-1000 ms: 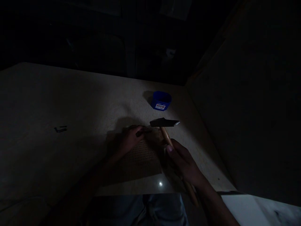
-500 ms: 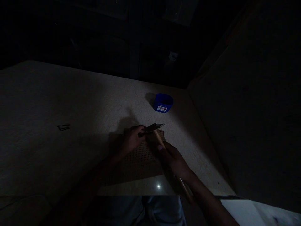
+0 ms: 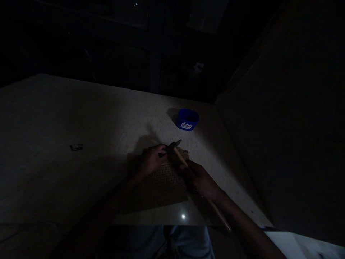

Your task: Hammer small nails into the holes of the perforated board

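Gripping the hammer (image 3: pixel 219 216) partway along its wooden handle, seemingly for control over swing, the right hand (image 3: pixel 201 180) holds the head close by the fingertips of the left hand (image 3: pixel 151 160), which curls by a dark piece (image 3: pixel 162 155), too dim to tell whether gripped. Under both lies a perforated brown piece (image 3: pixel 164 177), near the person's lap, probably for easy reach. Farther out on the surface (image 3: pixel 115 118), a blue container (image 3: pixel 180 121) and slim dark pieces (image 3: pixel 77 148) stand apart, perhaps leaving elbow room.
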Demonstrator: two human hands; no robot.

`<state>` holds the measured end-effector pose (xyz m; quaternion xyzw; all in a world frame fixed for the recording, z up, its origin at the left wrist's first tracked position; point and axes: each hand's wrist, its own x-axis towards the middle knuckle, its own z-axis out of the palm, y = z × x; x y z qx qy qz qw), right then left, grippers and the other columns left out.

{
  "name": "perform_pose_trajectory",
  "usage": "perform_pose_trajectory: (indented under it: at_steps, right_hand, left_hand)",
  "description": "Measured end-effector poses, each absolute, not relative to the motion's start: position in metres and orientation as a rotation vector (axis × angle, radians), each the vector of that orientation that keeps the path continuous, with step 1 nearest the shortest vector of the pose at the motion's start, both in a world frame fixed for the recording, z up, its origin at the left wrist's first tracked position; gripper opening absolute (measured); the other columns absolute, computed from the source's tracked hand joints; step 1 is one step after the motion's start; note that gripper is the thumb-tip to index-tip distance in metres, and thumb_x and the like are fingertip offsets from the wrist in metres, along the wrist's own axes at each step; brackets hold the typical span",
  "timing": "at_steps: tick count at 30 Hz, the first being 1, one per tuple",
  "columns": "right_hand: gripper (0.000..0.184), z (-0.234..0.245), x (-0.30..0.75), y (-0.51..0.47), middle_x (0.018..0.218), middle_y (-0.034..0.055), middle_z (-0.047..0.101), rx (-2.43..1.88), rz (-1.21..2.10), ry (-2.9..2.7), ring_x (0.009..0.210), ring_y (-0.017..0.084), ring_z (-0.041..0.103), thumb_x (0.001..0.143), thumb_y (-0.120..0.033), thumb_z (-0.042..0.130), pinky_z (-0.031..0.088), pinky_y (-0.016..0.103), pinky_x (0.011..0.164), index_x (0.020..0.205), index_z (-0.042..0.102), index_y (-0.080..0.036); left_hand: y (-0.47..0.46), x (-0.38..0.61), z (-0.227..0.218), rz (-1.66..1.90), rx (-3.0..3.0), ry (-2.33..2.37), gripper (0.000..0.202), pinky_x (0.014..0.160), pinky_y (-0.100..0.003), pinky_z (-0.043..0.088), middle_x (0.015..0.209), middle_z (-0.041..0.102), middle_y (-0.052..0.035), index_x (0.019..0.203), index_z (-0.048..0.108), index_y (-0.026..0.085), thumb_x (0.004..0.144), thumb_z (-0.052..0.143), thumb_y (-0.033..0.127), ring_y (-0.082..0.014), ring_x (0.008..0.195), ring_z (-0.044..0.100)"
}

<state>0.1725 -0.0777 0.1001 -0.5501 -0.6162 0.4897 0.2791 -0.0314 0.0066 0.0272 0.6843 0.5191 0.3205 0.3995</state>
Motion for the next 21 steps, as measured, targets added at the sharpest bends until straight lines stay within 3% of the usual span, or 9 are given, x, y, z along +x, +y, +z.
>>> perform_pose_trajectory:
  at_steps: [6, 12, 17, 21]
  right_hand:
    - [0.049, 0.104, 0.173, -0.075, 0.096, 0.0105, 0.074, -1.592, 1.334, -1.718, 0.089, 0.028, 0.069, 0.098, -0.057, 0.045, 0.052, 0.039, 0.08, 0.108, 0.07, -0.016]
    - [0.048, 0.106, 0.176, -0.07, 0.102, 0.0112, 0.075, -1.583, 1.315, -1.737, 0.095, 0.029, 0.069, 0.098, -0.055, 0.045, 0.051, 0.037, 0.08, 0.108, 0.069, -0.015]
    - [0.041, 0.11, 0.177, -0.068, 0.085, 0.0077, 0.072, -1.615, 1.369, -1.728, 0.071, 0.02, 0.064, 0.095, -0.052, 0.051, 0.047, 0.029, 0.062, 0.097, 0.069, -0.015]
    - [0.042, 0.115, 0.18, -0.082, 0.06, -0.0044, 0.054, -1.499, 1.45, -1.403, 0.043, 0.009, 0.043, 0.091, -0.059, 0.057, 0.036, 0.021, 0.04, 0.097, 0.062, -0.018]
  left_hand:
    - [0.008, -0.03, 0.026, 0.793, 1.742, 1.292, 0.019, 0.079, -0.029, 0.059, 0.096, 0.08, -0.0031, 0.101, 0.068, 0.023, 0.083, 0.069, 0.016, -0.0205, 0.091, 0.077]
    - [0.01, -0.03, 0.025, 0.763, 1.783, 1.31, 0.021, 0.077, -0.029, 0.059, 0.098, 0.08, -0.0037, 0.104, 0.067, 0.023, 0.083, 0.071, 0.02, -0.0211, 0.091, 0.077]
    - [0.01, -0.029, 0.03, 0.746, 1.784, 1.299, 0.022, 0.077, -0.029, 0.058, 0.097, 0.081, -0.0031, 0.104, 0.068, 0.023, 0.083, 0.071, 0.018, -0.0205, 0.09, 0.077]
    - [0.011, -0.031, 0.027, 0.766, 1.759, 1.259, 0.025, 0.077, -0.029, 0.059, 0.099, 0.08, -0.004, 0.108, 0.069, 0.023, 0.083, 0.071, 0.021, -0.0211, 0.091, 0.077]
